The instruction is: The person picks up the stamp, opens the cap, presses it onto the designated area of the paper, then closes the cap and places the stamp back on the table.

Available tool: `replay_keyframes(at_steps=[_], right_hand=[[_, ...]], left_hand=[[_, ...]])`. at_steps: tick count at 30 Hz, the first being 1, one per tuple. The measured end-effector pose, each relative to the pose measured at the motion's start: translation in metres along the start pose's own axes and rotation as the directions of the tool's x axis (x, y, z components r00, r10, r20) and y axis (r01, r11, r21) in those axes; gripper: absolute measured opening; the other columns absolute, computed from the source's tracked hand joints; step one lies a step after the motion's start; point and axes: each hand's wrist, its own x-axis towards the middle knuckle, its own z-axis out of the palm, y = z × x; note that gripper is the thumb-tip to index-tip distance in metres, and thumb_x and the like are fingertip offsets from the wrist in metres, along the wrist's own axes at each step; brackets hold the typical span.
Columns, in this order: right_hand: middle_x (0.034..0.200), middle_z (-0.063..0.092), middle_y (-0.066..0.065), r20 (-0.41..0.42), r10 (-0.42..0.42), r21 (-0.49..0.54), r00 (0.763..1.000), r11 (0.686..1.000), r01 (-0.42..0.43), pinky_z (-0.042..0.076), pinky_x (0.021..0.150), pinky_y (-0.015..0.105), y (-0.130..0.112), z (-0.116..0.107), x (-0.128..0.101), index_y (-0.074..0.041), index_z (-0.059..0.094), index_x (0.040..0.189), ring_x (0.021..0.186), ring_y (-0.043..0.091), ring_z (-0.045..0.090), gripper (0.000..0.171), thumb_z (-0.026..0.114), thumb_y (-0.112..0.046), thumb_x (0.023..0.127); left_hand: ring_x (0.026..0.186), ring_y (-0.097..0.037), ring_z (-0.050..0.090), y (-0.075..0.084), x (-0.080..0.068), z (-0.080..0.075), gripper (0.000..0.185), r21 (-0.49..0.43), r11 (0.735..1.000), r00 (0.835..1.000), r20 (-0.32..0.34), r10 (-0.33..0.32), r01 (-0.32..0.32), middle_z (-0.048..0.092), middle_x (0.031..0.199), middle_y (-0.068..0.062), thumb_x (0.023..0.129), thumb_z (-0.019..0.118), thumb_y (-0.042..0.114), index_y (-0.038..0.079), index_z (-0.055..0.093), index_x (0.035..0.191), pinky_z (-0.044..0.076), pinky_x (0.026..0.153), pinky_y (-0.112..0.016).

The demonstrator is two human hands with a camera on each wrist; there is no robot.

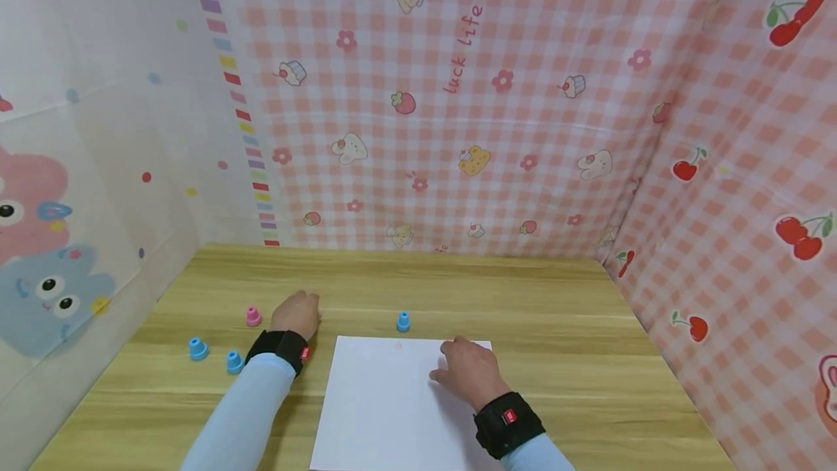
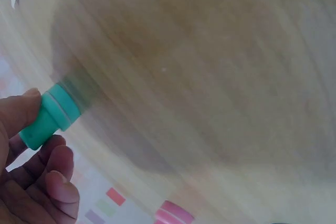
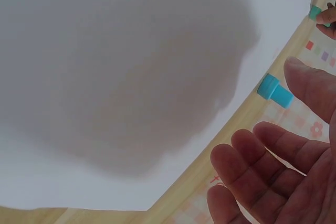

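Observation:
My left hand (image 1: 297,313) pinches a green toy stamp (image 2: 51,115) by its narrow handle, between thumb and fingers. Its wider base faces the wooden table; the head view hides this stamp behind the hand. Over the upper right part of a white sheet of paper (image 1: 386,405), my right hand (image 1: 469,371) holds nothing, its fingers loosely bent and thumb apart. A blue stamp (image 1: 403,322) stands just beyond the paper's far edge, and in the right wrist view this blue stamp (image 3: 275,91) shows near the thumb. One faint small mark (image 1: 397,346) is on the paper.
Left of my left hand stand a pink stamp (image 1: 253,316) and two blue ones, one farther left (image 1: 197,349) and a nearer blue stamp (image 1: 234,362) beside the wristband. A checked cloth (image 1: 431,129) hangs behind the wooden table (image 1: 562,296), with more cloth at both sides.

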Motion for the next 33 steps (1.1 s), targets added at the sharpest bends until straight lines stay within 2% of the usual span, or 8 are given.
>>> replay_keyframes(at_steps=[6, 12, 18, 28, 33], right_hand=[[0.091, 0.066, 0.009, -0.013, -0.014, -0.014, 1.0, 1.0, 0.014, 0.054, 0.068, 0.041, -0.002, 0.0, -0.001, -0.006, 0.071, 0.106, 0.08, 0.023, 0.065, 0.044, 0.082, -0.04, 0.079], [0.089, 0.066, 0.008, -0.018, -0.021, -0.005, 1.0, 1.0, 0.021, 0.053, 0.066, 0.04, -0.002, 0.001, -0.002, -0.006, 0.072, 0.104, 0.077, 0.022, 0.064, 0.043, 0.083, -0.039, 0.079], [0.088, 0.065, 0.008, -0.011, -0.005, 0.003, 1.0, 1.0, 0.005, 0.053, 0.066, 0.04, -0.002, 0.001, -0.002, -0.006, 0.071, 0.105, 0.075, 0.021, 0.062, 0.043, 0.082, -0.039, 0.079], [0.086, 0.064, 0.007, 0.011, 0.033, 0.024, 0.999, 0.999, -0.034, 0.052, 0.066, 0.038, -0.003, 0.0, -0.001, -0.007, 0.072, 0.107, 0.072, 0.02, 0.059, 0.043, 0.083, -0.038, 0.079], [0.086, 0.063, 0.007, 0.006, 0.025, 0.031, 1.0, 0.999, -0.026, 0.052, 0.064, 0.037, -0.003, -0.001, -0.002, -0.007, 0.072, 0.106, 0.071, 0.019, 0.059, 0.042, 0.083, -0.038, 0.08]], left_hand=[[0.08, -0.037, 0.065, -0.006, -0.001, 0.002, 0.014, -0.051, 0.999, 1.0, 0.016, -0.004, 0.005, 0.068, 0.084, -0.019, 0.089, 0.071, 0.007, -0.005, 0.065, 0.093, 0.053, 0.076, -0.051], [0.08, -0.036, 0.066, -0.006, 0.0, 0.005, 0.016, -0.052, 0.999, 1.0, 0.023, -0.009, 0.01, 0.069, 0.086, -0.02, 0.089, 0.072, 0.008, -0.006, 0.066, 0.094, 0.053, 0.075, -0.05], [0.075, -0.033, 0.065, -0.001, -0.002, 0.002, 0.012, -0.083, 0.995, 0.999, -0.011, 0.052, -0.052, 0.066, 0.079, -0.017, 0.089, 0.071, 0.006, -0.003, 0.063, 0.087, 0.053, 0.072, -0.049], [0.074, -0.025, 0.061, 0.027, -0.01, -0.01, 0.012, -0.171, 0.98, 0.994, -0.049, 0.093, -0.1, 0.063, 0.079, -0.011, 0.093, 0.069, 0.008, -0.003, 0.065, 0.093, 0.052, 0.072, -0.042], [0.073, -0.021, 0.058, 0.046, -0.021, -0.014, 0.011, -0.24, 0.963, 0.992, -0.059, 0.114, -0.125, 0.063, 0.082, -0.009, 0.094, 0.068, 0.008, -0.002, 0.066, 0.097, 0.052, 0.07, -0.039]])
